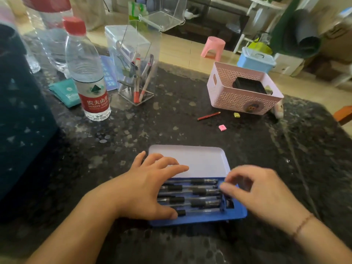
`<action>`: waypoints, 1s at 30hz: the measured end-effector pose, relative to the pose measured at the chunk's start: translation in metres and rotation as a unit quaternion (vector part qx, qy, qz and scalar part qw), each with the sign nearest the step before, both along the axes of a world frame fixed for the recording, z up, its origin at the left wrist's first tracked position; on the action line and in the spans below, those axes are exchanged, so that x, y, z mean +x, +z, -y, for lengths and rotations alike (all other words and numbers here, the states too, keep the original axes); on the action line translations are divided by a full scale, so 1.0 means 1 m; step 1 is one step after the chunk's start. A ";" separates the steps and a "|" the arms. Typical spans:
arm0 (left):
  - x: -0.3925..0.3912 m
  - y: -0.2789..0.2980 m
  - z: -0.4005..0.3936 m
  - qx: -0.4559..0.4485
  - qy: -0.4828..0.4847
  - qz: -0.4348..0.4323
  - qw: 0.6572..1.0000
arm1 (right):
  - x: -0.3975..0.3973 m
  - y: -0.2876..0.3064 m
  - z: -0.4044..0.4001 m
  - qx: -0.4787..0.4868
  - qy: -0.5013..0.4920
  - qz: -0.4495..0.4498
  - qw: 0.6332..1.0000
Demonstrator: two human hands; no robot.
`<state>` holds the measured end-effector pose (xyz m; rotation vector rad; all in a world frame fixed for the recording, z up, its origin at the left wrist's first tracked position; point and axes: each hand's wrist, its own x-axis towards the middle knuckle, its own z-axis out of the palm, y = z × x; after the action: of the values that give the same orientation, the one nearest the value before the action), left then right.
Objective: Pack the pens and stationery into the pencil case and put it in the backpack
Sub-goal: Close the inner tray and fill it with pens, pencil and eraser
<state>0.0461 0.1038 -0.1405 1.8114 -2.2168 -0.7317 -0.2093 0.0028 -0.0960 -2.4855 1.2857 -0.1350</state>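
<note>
Both hands point(150, 185) over open pencil case point(198, 219).

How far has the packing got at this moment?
Done: several black-grip pens lie in the open blue pencil case. In hand: the left hand rests on them; the right hand pinches something small at its end. Left: red pencil, pink eraser, yellow eraser, closing, backpack.

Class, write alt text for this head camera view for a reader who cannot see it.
Two bare hands work over an open blue pencil case filled with black pens on a dark table: the left hand rests on the pens, the right hand pinches something small. A red pencil and pink eraser lie beyond.
</note>
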 end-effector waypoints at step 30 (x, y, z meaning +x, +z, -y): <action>0.002 -0.001 0.004 -0.004 0.055 -0.015 0.998 | -0.008 -0.025 -0.054 -0.181 0.125 0.058 0.974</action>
<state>0.0482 0.0994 -0.1420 1.8882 -2.0791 -0.7226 -0.2175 0.0568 -0.1211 -2.8699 0.9599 -0.4823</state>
